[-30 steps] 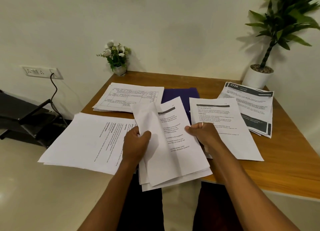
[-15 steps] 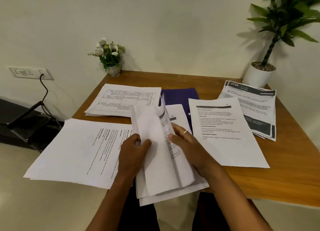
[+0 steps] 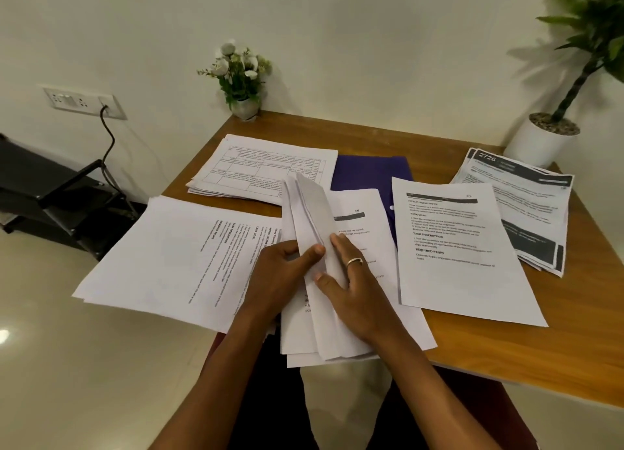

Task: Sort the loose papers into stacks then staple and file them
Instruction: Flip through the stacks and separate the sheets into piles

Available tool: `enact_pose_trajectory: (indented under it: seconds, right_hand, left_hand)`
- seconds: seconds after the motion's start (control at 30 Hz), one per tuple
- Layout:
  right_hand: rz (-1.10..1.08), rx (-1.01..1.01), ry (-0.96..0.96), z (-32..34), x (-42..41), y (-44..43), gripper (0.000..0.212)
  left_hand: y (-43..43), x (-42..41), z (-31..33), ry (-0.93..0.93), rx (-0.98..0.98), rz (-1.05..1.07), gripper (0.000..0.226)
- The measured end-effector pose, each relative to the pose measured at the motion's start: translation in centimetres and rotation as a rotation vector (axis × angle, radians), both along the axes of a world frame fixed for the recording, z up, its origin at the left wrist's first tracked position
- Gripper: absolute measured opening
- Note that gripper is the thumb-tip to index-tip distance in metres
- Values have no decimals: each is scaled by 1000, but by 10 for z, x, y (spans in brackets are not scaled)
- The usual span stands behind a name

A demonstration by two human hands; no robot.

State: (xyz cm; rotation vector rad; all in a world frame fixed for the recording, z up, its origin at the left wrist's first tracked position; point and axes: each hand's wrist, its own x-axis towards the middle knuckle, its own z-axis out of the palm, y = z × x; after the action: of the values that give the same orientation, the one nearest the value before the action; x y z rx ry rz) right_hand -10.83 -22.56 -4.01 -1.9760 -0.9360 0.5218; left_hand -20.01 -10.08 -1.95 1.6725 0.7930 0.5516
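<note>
- Tabletop (image 3: 557, 365) of brown wood carries stacks of printed white paper (image 3: 466, 247).
- Unsorted white sheaf (image 3: 324, 345) overhangs its near edge.
- Left hand (image 3: 287, 274) grips lifted top sheets; right hand (image 3: 358, 294) lies flat-fingered on the page beneath.
- Sorting, likely; next, match that page to a stack.

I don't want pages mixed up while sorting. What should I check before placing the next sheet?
1. Left hand grips the lifted sheets: ok.
2. Right hand lies flat on the middle stack: ok.
3. Uncovered page's heading readable: not ok, lifted sheets hide part.
4. Right pile fully on the table: ok.
5. Left pile fully supported: not ok, it overhangs the edge.
6. Purple folder free for filing: not ok, papers overlap it.
</note>
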Motion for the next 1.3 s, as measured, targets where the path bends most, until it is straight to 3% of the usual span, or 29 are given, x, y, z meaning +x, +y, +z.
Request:
enact_pose_trajectory:
  seconds: [0.2, 0.37, 0.53, 0.63, 0.77, 0.87, 1.0, 1.3]
  right_hand:
    - [-14, 7, -4, -3, 1, -1, 71]
    - [-34, 11, 39, 3, -1, -2, 67]
    - [-52, 51, 150, 18, -3, -4, 59]
    - [-161, 84, 192, 36, 20, -15, 58]
    - [-448, 120, 141, 51, 62, -50, 46]
    - [-662, -19, -90, 46, 93, -78, 42]
    - [-725, -391, -250, 33, 122, -95, 63]
    - [-787, -482, -282, 23, 158, -97, 91]
  left_hand:
    - [2, 1, -4, 16, 16, 0, 49]
    - [2, 3, -7, 2, -1, -4, 17]
    - [4, 8, -15, 48, 19, 5, 11]
    - [7, 11, -22, 121, 90, 52, 32]
    - [11, 12, -24, 127, 101, 81, 30]
    - [10, 12, -24, 130, 119, 73, 34]
    - [9, 12, -24, 132, 106, 80, 42]
    - [8, 12, -22, 141, 162, 74, 31]
